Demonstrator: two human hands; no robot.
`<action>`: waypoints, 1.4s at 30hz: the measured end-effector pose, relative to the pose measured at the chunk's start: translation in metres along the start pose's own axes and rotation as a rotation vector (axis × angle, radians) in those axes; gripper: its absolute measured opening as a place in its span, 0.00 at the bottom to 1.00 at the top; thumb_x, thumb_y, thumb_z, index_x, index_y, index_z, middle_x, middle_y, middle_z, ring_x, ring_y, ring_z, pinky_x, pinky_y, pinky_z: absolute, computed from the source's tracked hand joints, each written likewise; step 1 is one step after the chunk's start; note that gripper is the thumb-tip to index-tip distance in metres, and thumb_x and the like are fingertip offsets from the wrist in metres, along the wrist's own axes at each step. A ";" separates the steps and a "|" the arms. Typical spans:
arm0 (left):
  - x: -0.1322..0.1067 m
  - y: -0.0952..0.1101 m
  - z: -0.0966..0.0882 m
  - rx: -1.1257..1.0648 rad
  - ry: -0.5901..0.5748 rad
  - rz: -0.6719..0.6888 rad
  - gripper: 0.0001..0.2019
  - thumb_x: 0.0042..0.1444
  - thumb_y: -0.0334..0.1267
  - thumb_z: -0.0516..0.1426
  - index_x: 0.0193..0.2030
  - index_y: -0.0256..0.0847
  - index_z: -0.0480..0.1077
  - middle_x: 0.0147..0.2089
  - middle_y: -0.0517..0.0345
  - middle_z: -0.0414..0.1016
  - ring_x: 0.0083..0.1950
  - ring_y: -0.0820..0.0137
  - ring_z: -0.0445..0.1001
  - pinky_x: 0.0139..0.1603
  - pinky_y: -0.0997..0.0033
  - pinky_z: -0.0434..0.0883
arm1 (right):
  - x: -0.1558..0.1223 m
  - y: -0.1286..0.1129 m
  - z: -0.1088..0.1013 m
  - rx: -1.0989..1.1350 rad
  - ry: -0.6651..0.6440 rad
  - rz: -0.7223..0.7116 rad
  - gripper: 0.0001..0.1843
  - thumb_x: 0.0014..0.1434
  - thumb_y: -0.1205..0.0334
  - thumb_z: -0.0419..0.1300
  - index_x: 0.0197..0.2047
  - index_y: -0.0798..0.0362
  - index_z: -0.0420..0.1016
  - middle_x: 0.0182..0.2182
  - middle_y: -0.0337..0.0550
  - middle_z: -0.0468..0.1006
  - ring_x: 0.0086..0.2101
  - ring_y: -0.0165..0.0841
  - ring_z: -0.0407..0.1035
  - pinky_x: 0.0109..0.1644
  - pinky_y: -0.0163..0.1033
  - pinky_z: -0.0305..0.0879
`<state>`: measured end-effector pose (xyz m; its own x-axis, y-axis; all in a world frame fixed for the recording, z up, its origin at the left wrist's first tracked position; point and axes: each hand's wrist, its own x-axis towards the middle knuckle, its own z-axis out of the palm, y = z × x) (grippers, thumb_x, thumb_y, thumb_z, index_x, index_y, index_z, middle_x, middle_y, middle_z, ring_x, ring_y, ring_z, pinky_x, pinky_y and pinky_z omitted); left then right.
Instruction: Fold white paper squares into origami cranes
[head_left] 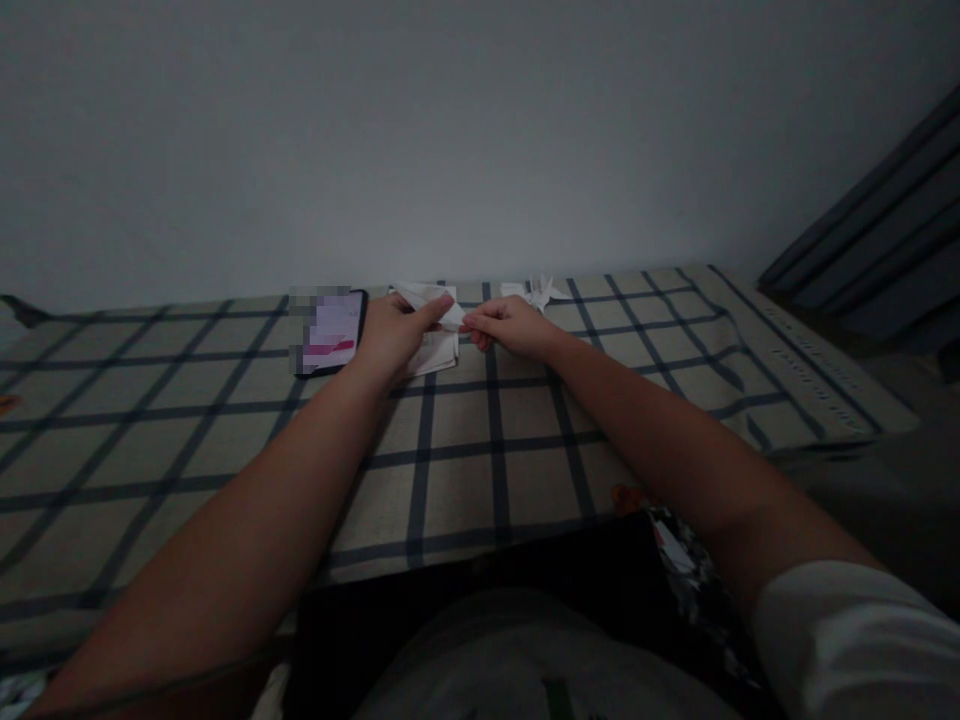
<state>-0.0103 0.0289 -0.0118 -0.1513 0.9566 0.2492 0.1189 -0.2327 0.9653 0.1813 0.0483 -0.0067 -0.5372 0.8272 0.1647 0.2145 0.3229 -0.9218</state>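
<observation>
A piece of folded white paper [452,314] is held between my two hands above the checked cloth. My left hand [395,328] grips its left part, thumb on top. At its right tip, the fingers of my right hand [517,326] are pinched together. Under and beside my left hand lie white paper sheets [437,354], partly covered by that hand. Just behind my right hand rests a folded white paper figure with pointed ends [543,292]. A phone [334,330] with a lit screen lies left of my left hand.
A cloth with dark blue checks [457,480] covers the surface, which meets a plain wall [480,140] at the back. Dark grey curtains [885,210] hang at the right. Lettering runs along the cloth's right edge. My lap is at the near edge.
</observation>
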 end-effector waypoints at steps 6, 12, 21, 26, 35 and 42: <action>0.003 -0.006 0.000 -0.068 0.021 -0.001 0.21 0.41 0.49 0.72 0.37 0.35 0.79 0.37 0.49 0.83 0.35 0.64 0.80 0.38 0.67 0.76 | 0.000 0.002 -0.001 0.026 -0.048 -0.021 0.15 0.67 0.69 0.56 0.27 0.57 0.74 0.21 0.36 0.75 0.24 0.24 0.70 0.32 0.29 0.66; 0.004 -0.008 0.000 -0.114 -0.005 -0.034 0.19 0.40 0.46 0.72 0.36 0.35 0.79 0.38 0.49 0.83 0.36 0.64 0.80 0.38 0.68 0.76 | 0.001 0.010 -0.001 -0.023 -0.046 -0.022 0.16 0.67 0.68 0.54 0.27 0.57 0.74 0.22 0.39 0.76 0.25 0.26 0.71 0.33 0.31 0.67; -0.004 -0.003 0.006 -0.078 -0.076 -0.089 0.17 0.42 0.48 0.71 0.32 0.35 0.78 0.34 0.49 0.82 0.32 0.67 0.78 0.33 0.70 0.74 | -0.001 0.003 -0.001 -0.154 -0.004 -0.049 0.15 0.67 0.60 0.56 0.30 0.57 0.74 0.23 0.37 0.75 0.27 0.27 0.70 0.35 0.32 0.63; -0.005 -0.001 0.005 0.026 -0.080 -0.042 0.19 0.46 0.51 0.69 0.30 0.35 0.79 0.31 0.50 0.81 0.29 0.68 0.76 0.31 0.71 0.71 | 0.000 0.005 0.000 -0.139 -0.023 -0.052 0.16 0.66 0.64 0.53 0.26 0.55 0.70 0.22 0.36 0.73 0.26 0.27 0.67 0.35 0.32 0.62; -0.008 -0.004 0.004 0.097 -0.114 0.019 0.20 0.47 0.54 0.68 0.32 0.36 0.81 0.31 0.50 0.82 0.30 0.68 0.76 0.30 0.72 0.70 | -0.001 -0.001 0.003 -0.197 0.001 -0.076 0.19 0.68 0.63 0.52 0.24 0.54 0.65 0.21 0.36 0.68 0.27 0.28 0.63 0.34 0.33 0.60; -0.009 0.005 0.007 0.042 -0.061 -0.002 0.16 0.47 0.50 0.68 0.28 0.36 0.78 0.30 0.53 0.81 0.29 0.69 0.76 0.30 0.73 0.71 | -0.001 -0.004 0.003 -0.041 -0.024 0.014 0.11 0.66 0.69 0.54 0.31 0.56 0.71 0.23 0.36 0.71 0.26 0.27 0.66 0.33 0.31 0.64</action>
<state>-0.0017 0.0199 -0.0102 -0.0914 0.9664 0.2404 0.1595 -0.2241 0.9614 0.1781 0.0449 -0.0041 -0.5534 0.8206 0.1426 0.2551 0.3300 -0.9089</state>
